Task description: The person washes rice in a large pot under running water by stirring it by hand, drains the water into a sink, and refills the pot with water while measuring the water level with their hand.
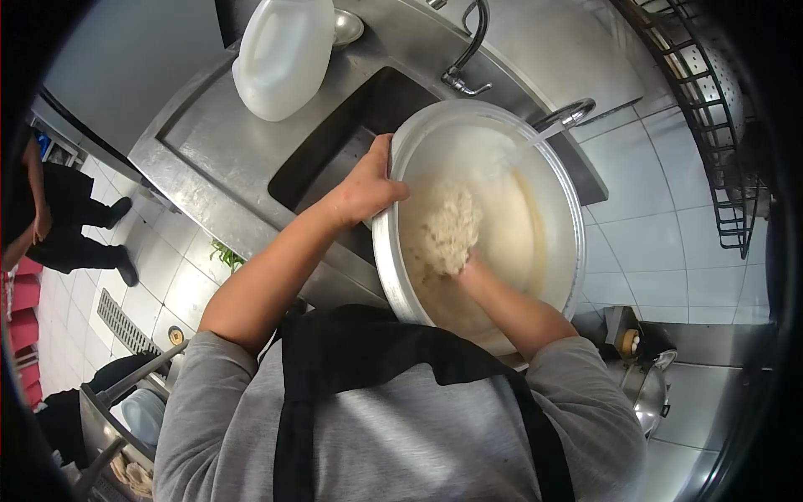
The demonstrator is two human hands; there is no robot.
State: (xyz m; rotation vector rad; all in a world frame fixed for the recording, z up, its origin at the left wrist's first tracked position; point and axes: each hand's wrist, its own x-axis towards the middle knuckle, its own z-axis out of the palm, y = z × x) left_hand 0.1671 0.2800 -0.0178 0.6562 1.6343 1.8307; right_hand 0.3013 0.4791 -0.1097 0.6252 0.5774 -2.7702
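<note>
A large round metal pot (383, 251) leans at the front of the sink, with cloudy whitish water (502, 217) inside it. My left hand (368, 186) grips the pot's left rim, thumb over the edge. Inside the pot, my right hand (465, 266) reaches in from the lower right and holds a heap of wet, pale rice (452, 224). The grains cover its fingers. From the curved tap (575, 112) at the upper right, water runs into the pot over its far rim.
A white plastic jug (284, 58) and a metal bowl (347, 28) stand by the sink basin (351, 125). A second faucet (468, 63) rises behind. A black wire rack (703, 109) hangs right. Pots (640, 389) sit lower right. Another person (75, 205) stands far left.
</note>
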